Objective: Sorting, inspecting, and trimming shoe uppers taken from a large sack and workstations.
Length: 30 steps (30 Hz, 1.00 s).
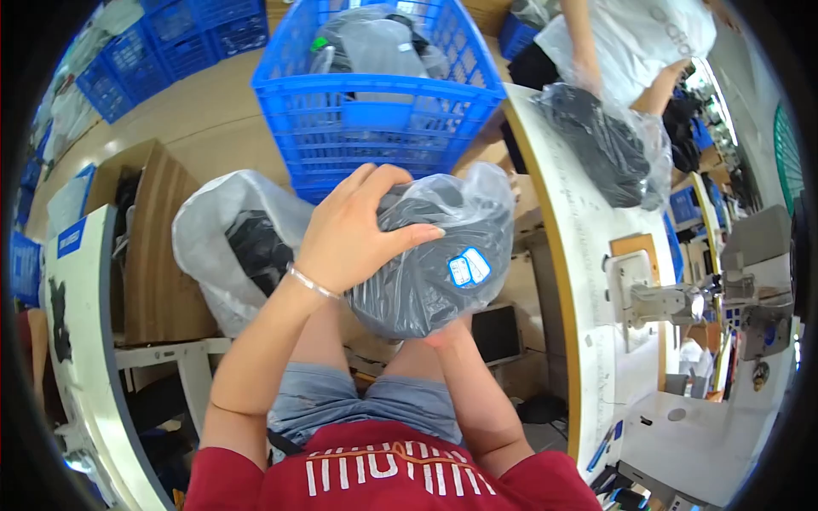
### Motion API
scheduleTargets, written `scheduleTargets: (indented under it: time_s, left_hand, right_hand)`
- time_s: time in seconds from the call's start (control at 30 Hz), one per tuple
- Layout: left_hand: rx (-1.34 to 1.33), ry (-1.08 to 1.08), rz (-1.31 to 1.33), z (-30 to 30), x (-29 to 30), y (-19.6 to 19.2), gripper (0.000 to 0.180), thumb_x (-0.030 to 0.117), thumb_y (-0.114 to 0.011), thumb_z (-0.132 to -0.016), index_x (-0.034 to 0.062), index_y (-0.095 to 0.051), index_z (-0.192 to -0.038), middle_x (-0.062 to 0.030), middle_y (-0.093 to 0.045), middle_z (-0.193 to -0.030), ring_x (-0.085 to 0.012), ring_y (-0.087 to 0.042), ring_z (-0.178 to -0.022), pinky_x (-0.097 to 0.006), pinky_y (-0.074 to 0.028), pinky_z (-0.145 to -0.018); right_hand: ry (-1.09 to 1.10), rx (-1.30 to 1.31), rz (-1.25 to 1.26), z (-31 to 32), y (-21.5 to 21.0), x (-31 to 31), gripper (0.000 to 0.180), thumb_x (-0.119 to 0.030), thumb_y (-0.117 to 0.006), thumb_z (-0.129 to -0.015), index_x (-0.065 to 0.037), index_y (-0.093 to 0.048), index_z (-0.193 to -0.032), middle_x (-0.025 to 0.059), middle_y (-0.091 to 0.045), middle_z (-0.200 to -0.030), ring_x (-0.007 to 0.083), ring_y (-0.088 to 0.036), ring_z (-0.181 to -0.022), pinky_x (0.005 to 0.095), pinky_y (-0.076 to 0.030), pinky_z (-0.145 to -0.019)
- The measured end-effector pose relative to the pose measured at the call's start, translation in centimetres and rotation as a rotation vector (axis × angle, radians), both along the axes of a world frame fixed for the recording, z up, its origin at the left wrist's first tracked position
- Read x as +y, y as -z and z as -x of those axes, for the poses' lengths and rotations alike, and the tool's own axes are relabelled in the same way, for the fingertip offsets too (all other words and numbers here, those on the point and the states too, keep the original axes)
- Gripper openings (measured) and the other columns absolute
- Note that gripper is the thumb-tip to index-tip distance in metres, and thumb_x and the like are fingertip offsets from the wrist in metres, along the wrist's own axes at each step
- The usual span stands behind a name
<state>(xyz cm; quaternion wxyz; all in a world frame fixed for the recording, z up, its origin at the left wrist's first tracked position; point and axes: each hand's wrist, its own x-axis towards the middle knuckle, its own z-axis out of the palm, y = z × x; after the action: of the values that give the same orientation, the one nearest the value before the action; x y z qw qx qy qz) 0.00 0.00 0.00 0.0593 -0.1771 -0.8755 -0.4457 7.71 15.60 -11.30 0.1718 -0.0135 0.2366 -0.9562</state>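
Just above the person's lap, a dark bundle in a clear plastic bag (413,294) is held up in front of a blue plastic crate (383,115), its labelled face turned upward. The left forearm (247,366) slants inward from the lower left, elbow bent out to the side, a thin bracelet (312,284) round the wrist. The left hand (348,230) lies over the bundle's upper left part with its back turned up: the fingers curve over the far side, while the thumb stretches rightward across the top, leaving a wide spread between them as they grip the bag. The right forearm (481,387) stands nearer upright, reaching from the lower right to the bundle's near edge. There the right hand (445,332) passes underneath; only its part by the wrist shows, so how far its fingers are opened or closed cannot be told.

Right of the thumb tip, two blue-and-white stickers (469,267) sit on the bag. Beside the left wrist, a whitish sack (200,226) gapes around dark contents. Along the right runs a white surface (592,358) carrying a sewing machine (660,302); at its far end another person's hand (586,77) touches a second bagged dark bundle (601,149).
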Motion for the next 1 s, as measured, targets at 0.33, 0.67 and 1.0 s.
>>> scheduleTargets:
  time_s: [0.33, 0.67, 1.0]
  left_hand:
    - [0.265, 0.592, 0.037, 9.2, 15.1, -2.3, 0.053, 0.040, -0.080, -0.070, 0.0060, -0.060, -0.106, -0.0104, -0.060, -0.100, -0.0304, -0.058, -0.096, -0.037, -0.046, -0.084]
    - [0.620, 1.023, 0.218, 9.9, 29.4, -6.7, 0.059, 0.048, -0.075, -0.070, 0.0103, -0.060, -0.112, -0.0088, -0.059, -0.102, -0.0288, -0.056, -0.100, -0.039, -0.043, -0.086]
    - [-0.038, 0.532, -0.567, 1.7, 29.2, 1.2, 0.065, 0.027, -0.071, -0.084, -0.0003, -0.040, -0.134, -0.0162, -0.050, -0.129, -0.0302, -0.043, -0.125, -0.042, -0.033, -0.104]
  right_hand:
    - [0.793, 0.152, -0.423, -1.7, -5.6, 12.1, 0.079, -0.026, -0.066, -0.082, -0.009, -0.024, -0.147, 0.0112, -0.041, -0.142, 0.0278, -0.042, -0.130, 0.0492, -0.038, -0.105]
    - [0.822, -0.118, -0.551, -3.4, -4.8, 18.8, 0.058, -0.023, -0.061, -0.091, -0.010, -0.034, -0.140, 0.0089, -0.050, -0.131, 0.0267, -0.057, -0.113, 0.0467, -0.058, -0.077]
    - [1.202, 0.005, -0.232, -3.0, -5.9, 18.6, 0.045, -0.023, -0.057, -0.096, -0.017, -0.039, -0.136, 0.0024, -0.051, -0.131, 0.0205, -0.053, -0.117, 0.0403, -0.051, -0.085]
